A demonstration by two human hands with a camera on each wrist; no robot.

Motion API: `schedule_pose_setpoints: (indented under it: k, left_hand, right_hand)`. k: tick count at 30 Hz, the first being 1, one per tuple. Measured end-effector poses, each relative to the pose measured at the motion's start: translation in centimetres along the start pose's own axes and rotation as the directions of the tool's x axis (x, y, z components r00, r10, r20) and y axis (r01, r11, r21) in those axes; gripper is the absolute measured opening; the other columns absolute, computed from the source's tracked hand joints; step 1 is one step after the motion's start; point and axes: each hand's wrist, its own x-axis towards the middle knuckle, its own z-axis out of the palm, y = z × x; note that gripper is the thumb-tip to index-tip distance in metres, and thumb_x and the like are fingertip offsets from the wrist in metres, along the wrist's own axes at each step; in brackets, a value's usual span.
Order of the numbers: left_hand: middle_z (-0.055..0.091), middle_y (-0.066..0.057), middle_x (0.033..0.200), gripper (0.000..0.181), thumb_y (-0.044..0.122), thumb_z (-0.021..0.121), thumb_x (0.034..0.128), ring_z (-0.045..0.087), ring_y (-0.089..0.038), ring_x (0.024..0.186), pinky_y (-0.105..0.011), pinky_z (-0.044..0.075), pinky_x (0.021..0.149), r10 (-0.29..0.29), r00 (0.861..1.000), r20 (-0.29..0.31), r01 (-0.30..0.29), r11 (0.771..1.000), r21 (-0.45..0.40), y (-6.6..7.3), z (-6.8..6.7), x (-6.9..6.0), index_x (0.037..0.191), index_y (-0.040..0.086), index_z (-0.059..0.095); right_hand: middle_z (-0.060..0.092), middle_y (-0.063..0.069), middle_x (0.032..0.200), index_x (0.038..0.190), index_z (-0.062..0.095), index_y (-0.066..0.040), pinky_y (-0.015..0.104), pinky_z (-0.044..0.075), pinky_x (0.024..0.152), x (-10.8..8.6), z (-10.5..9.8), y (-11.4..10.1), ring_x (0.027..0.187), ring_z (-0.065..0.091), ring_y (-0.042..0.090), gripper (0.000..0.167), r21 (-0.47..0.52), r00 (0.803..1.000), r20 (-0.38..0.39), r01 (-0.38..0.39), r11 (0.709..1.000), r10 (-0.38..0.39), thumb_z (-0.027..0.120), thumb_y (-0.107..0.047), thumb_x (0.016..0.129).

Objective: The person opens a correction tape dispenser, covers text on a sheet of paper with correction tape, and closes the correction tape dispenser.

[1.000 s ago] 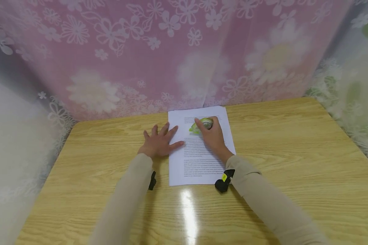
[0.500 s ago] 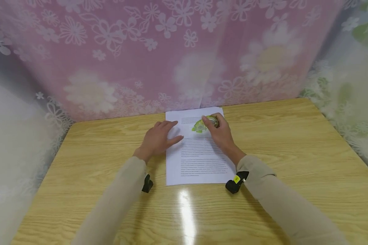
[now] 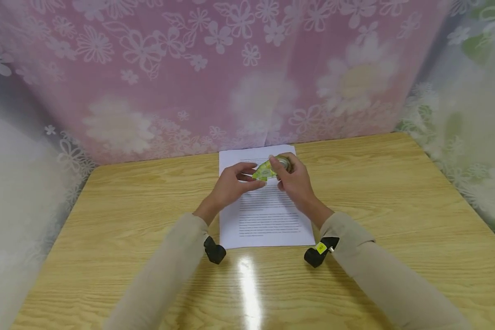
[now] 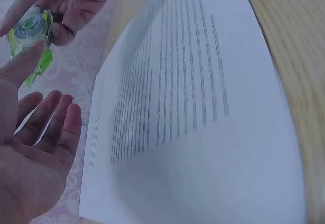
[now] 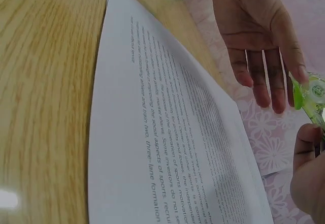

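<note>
A green see-through correction tape dispenser (image 3: 265,171) is held above the upper part of a printed sheet (image 3: 268,220). My right hand (image 3: 298,185) grips its rounded end between thumb and fingers. At its green tip (image 5: 298,96) is my left hand (image 3: 230,185), with the thumb against or very near the dispenser. The left fingers are extended and lie apart from the thumb, as the left wrist view (image 4: 40,148) also shows. Whether the left thumb presses on the dispenser cannot be made out.
The paper lies on a wooden table (image 3: 396,206), close to its back edge. Behind the table hangs a pink flowered curtain (image 3: 189,101). Black wrist cameras (image 3: 214,250) sit below both cuffs.
My left hand has lifted off the paper's left side and moved right to the dispenser's tip. The right hand has raised the dispenser off the paper and shifted slightly right.
</note>
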Motion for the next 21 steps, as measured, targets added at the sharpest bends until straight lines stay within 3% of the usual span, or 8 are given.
schedule_pose_setpoints:
  k: [3,8,15,21]
  left_hand:
    - [0.064,-0.002,0.114,0.050,0.025,0.079,0.0802,0.062,-0.018,0.098,-0.033,0.052,0.081,-0.028,1.000,0.002,0.028,0.995,-0.091,0.1,0.3,0.0,0.125,0.009,0.062]
    - [0.068,-0.003,0.102,0.035,0.023,0.079,0.0807,0.063,-0.019,0.090,-0.044,0.051,0.082,-0.022,1.000,0.000,0.021,0.987,-0.158,-0.1,0.8,-0.1,0.111,0.007,0.069]
    - [0.068,-0.004,0.097,0.027,0.023,0.077,0.0820,0.061,-0.021,0.086,-0.050,0.048,0.080,0.019,1.000,-0.017,-0.021,0.986,-0.165,-0.1,0.9,-0.3,0.103,0.007,0.072]
    - [0.069,-0.005,0.096,0.027,0.021,0.078,0.0818,0.062,-0.021,0.087,-0.051,0.048,0.082,0.002,1.000,-0.005,-0.002,0.984,-0.176,-0.1,0.9,-0.5,0.103,0.006,0.072]
  right_hand:
    - [0.047,0.004,0.075,0.105,0.057,-0.009,0.021,0.036,0.045,-0.2,0.2,-0.2,0.055,0.041,0.010,0.034,0.015,1.000,0.001,0.009,1.000,-0.009,0.061,-0.040,0.093]
    - [0.046,0.005,0.074,0.106,0.056,-0.008,0.020,0.036,0.043,-0.6,0.4,-0.3,0.053,0.041,0.010,0.034,0.024,1.000,0.005,0.016,1.000,-0.016,0.060,-0.040,0.094]
    - [0.048,0.007,0.077,0.110,0.055,-0.007,0.021,0.037,0.045,-1.1,0.3,-0.6,0.056,0.043,0.013,0.039,0.009,1.000,0.021,0.002,1.000,-0.002,0.058,-0.043,0.094]
    - [0.051,0.010,0.088,0.112,0.054,-0.006,0.021,0.040,0.044,-1.4,-0.1,-0.5,0.069,0.048,0.018,0.041,0.005,1.000,0.024,-0.016,1.000,0.016,0.058,-0.043,0.094]
